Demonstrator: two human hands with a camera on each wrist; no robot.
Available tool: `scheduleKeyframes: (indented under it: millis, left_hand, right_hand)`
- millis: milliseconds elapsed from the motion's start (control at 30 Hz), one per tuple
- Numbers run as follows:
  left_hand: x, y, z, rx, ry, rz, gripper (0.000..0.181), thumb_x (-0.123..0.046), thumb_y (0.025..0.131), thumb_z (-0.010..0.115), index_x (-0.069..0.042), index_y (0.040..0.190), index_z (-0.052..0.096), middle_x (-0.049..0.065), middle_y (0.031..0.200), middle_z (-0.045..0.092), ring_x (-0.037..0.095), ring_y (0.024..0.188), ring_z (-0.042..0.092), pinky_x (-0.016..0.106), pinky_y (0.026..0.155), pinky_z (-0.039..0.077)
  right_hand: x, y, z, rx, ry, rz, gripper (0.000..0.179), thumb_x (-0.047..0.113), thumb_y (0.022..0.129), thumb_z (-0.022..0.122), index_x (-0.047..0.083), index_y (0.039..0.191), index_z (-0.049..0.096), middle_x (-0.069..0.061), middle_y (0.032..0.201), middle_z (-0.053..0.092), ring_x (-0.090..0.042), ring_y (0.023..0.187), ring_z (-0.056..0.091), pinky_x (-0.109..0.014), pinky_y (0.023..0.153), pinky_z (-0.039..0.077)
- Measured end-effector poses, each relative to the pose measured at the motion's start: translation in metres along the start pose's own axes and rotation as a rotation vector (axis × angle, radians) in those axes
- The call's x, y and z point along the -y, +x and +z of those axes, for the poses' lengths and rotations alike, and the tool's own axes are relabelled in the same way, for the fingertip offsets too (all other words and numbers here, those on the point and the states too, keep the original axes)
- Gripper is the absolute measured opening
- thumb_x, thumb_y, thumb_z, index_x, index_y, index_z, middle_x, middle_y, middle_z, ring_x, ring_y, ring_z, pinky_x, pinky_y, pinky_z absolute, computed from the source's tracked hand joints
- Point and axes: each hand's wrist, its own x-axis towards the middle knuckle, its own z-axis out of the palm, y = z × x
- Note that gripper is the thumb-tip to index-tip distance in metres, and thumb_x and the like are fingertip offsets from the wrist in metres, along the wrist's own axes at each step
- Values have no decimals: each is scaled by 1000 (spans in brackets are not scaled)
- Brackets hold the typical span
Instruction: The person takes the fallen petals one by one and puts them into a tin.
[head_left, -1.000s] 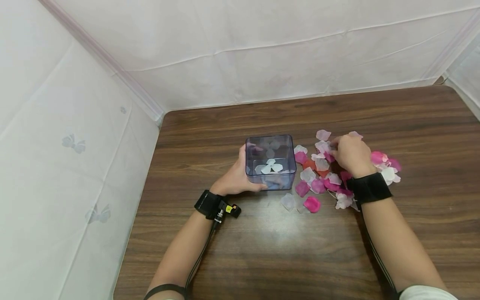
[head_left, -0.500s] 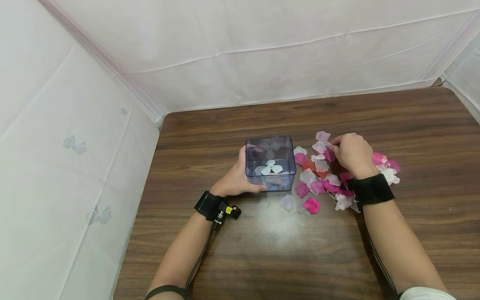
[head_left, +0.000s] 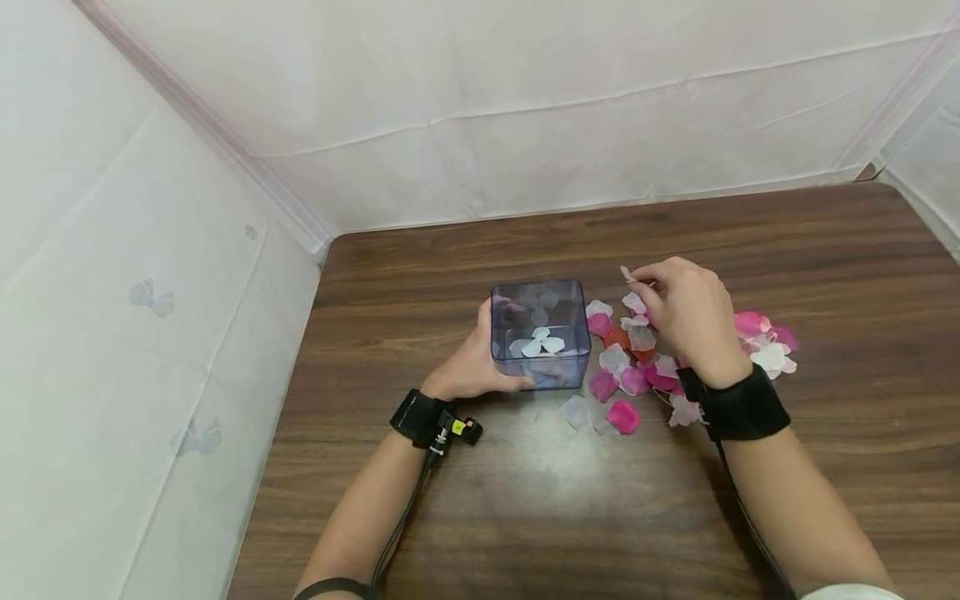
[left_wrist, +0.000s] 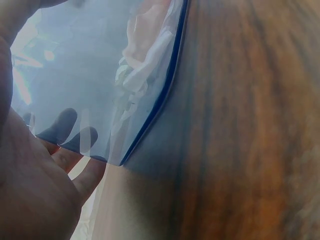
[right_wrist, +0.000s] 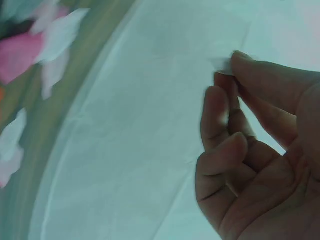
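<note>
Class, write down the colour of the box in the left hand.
The box is see-through, tinted bluish-purple; the head view shows it best.

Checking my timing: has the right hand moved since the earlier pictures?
Yes: in the head view, the right hand shifted left, toward the box, judged against the frontmost pink petal.

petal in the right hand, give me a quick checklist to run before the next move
1. Grip of the right hand on the pale petal: ok, it is pinched.
2. Only a single layer in that pinch: cannot tell, too small and blurred.
3. Grip of the left hand on the tinted box: ok, around its side.
4. Box top open: ok.
5. White petals down inside the box: ok.
6. Table cleared of loose petals: not ok, many lie right of the box.
</note>
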Motion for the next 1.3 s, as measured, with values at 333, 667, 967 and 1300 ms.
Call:
scheduleKeyframes:
  millis: [333,667,967,1300]
  left_hand:
    - [1,-1,0,13,-10,5,110,-1,69,89,3,146,11,28,146,33,49,127,44,59,108,36]
    - [16,0,2,12,-7,-17,117,-4,69,90,-3,151,7,26,147,34,46,128,45,57,109,36]
    - [40,3,1,-9,58,31,119,-18,69,93,-9,152,9,13,145,38,33,126,50,46,106,43]
    - [39,4,1,-6,53,35,118,-12,67,94,-6,150,10,15,147,36,34,128,48,49,108,41]
  right_hand:
    - [38,-16,15,-80,98,-280,20,7,81,83,6,100,78,-8,91,70,-20,73,58,-33,59,47]
    - [45,-22,32,-68,137,-417,26,9,80,85,8,105,78,-7,95,71,-22,83,61,-34,63,52]
    - [48,-21,29,-52,121,-435,28,11,80,85,7,106,77,-8,97,70,-23,84,61,-34,64,51]
    - [37,-16,19,-64,128,-336,27,5,81,83,5,107,77,-9,97,70,-23,83,61,-35,63,51]
